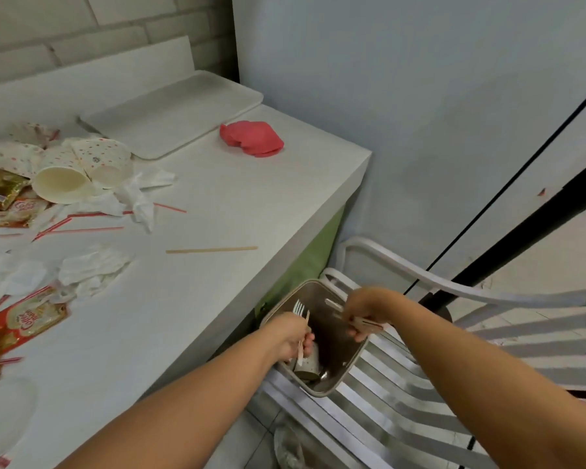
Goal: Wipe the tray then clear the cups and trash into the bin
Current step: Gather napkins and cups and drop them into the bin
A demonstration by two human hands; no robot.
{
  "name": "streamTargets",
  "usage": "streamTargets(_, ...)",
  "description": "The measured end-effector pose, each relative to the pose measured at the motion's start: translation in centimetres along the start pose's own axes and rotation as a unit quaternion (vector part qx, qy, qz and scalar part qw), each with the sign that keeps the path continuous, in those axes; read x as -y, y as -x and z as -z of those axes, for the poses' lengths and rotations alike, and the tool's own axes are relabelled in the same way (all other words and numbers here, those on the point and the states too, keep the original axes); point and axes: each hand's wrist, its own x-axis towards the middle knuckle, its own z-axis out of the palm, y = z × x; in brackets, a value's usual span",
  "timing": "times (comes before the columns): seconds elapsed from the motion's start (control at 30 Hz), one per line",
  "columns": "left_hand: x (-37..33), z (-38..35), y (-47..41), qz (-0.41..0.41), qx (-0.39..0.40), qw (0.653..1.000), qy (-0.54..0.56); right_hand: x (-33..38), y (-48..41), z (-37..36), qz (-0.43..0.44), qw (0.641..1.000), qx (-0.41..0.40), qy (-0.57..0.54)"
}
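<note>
On the white table [217, 214], dotted paper cups [82, 167] lie tipped on their sides among napkins [92, 269], straws [82, 230] and packets [31, 316]. Behind them the tray [170, 120] lies flat by the wall, with a red cloth [251, 138] near it. Past the table's edge, the brown bin [335, 333] sits on a slatted chair [454, 367] with one cup [308, 365] inside. The left hand [291, 336] hangs over the bin, fingers curled round a white fork [298, 308]. The right hand [366, 309] grips a bundle of sticks [369, 325] at the bin's rim. The bin stands just beside the table's side.
</note>
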Motion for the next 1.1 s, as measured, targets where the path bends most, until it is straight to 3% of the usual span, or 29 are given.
streamTargets(0.27, -1.1, 0.2, -0.1, -0.018, -0.022, 0.995, -0.091, 3.2, -0.4, 0.2, 0.016, 0.990, -0.030, 0.140)
streamTargets(0.4, -2.6, 0.9, 1.2, -0.121, -0.041, 0.976, -0.173, 6.1, 1.8, 0.6, 0.042, 0.979, 0.000, 0.199)
streamTargets(0.6, -5.9, 3.6, 6.4, -0.255, -0.092, 0.931, -0.243, 12.3, 8.3, 1.3, 0.152, 0.936, -0.089, 0.306)
streamTargets(0.77, -7.4, 8.0, 10.5, -0.312, -0.209, 0.890, -0.260, 16.3, 11.8, 0.4, 0.272, 0.896, -0.143, 0.319)
streamTargets(0.9, -6.9, 12.2, 11.7, -0.322, -0.304, 0.851, -0.280, 18.6, 10.8, -2.4, 0.373, 0.840, -0.217, 0.329)
streamTargets(1.1, -5.2, 18.4, 11.3, -0.259, -0.453, 0.763, -0.382, 20.3, 8.1, -6.0, 0.374, 0.801, -0.241, 0.400)
